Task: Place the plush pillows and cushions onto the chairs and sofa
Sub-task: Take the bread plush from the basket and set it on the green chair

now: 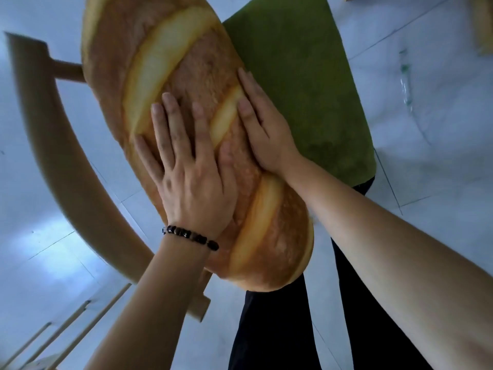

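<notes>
Both forearms reach forward and down. The left hand (192, 180), a beaded bracelet (190, 236) at its wrist, lies flat with fingers spread, its grip apart, pressing the middle of the bread-shaped plush pillow (165, 49). The right hand (262, 129) rests with straight fingers along the pillow's right edge, grip likewise apart. The pillow lies across the chair's green seat (298, 76), beside the curved wooden backrest (45, 145). Black trousers (277, 329) show below.

Home rm: wooden chair (61, 169), tiled floor (440, 161).
</notes>
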Tool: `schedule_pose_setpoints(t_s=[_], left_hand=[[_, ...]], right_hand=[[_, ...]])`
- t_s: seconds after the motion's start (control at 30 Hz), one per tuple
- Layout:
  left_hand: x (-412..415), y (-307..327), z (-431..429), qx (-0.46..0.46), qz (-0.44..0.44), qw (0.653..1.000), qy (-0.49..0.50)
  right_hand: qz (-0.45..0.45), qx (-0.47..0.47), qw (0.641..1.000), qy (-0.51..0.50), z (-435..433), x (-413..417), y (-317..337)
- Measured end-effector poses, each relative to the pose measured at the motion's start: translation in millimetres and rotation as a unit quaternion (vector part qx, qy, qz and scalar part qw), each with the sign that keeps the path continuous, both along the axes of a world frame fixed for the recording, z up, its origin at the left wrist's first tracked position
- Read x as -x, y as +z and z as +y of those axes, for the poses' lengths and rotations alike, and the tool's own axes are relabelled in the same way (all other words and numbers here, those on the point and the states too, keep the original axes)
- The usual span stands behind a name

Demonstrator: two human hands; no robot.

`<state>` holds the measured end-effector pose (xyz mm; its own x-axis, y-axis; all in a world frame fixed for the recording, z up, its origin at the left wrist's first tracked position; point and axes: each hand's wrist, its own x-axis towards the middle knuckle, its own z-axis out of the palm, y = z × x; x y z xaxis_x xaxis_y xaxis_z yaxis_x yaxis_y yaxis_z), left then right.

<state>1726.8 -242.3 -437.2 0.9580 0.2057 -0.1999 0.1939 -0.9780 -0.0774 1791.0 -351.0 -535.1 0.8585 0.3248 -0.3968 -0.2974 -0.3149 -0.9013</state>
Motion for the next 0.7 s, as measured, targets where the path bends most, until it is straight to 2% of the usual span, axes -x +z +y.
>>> schedule_pose_setpoints(t_s=[0.1, 0.23, 0.33, 0.47, 0.57, 0.7], left_hand=[[-67, 9, 14, -0.033, -0.050, 0.997, -0.045], [-149, -8, 48, -0.062, 0.008, 0.998, -0.018], [-150, -24, 77, -0.034, 0.074, 0.996, 0.039], [-146, -23, 87, -0.008, 0.082, 0.996, 0.043], [-159, -19, 97, -0.017, 0.069, 0.997, 0.043], [-164, -32, 110, 0.031, 0.070, 0.992, 0.103]], right_hand=[[0.011, 0.016, 1.000, -0.020, 0, -37, 6], [0.026, -0.015, 1.000, 0.001, 33, -106, 8], [0.055, -0.036, 0.996, 0.066, 57, -124, -5], [0.064, 0.002, 0.991, 0.114, 65, -129, -16], [0.036, 0.004, 0.995, 0.095, 76, -143, -15], [0.007, 0.002, 0.990, 0.138, 94, -157, -28]])
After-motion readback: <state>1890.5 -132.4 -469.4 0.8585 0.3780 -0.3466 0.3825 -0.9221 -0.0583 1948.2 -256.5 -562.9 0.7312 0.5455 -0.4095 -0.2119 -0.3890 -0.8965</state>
